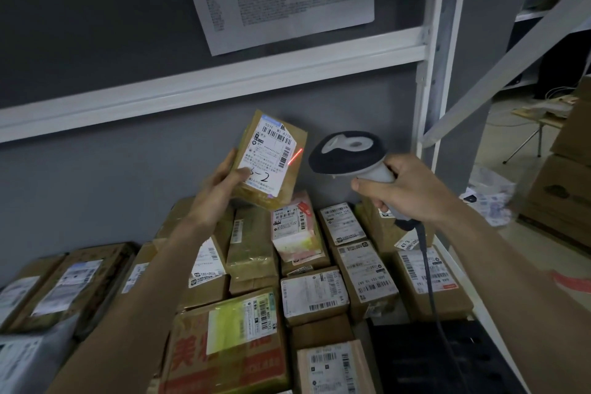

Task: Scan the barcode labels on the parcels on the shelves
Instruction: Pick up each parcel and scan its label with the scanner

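Scanner (348, 153) sits in the right hand (406, 192), fingers wrapped round its grip, head aimed left at the raised parcel (271, 160). Left hand (217, 192) holds that parcel up above the stacked parcels (313, 294) on the shelf, thumb pressed on the label (270, 153). I note the red scan line (295, 157) falls at the label's right edge, partly off the barcode. I judge the step wants the beam swung left across a full barcode, with the parcel kept steady and the thumb clear of the bars.
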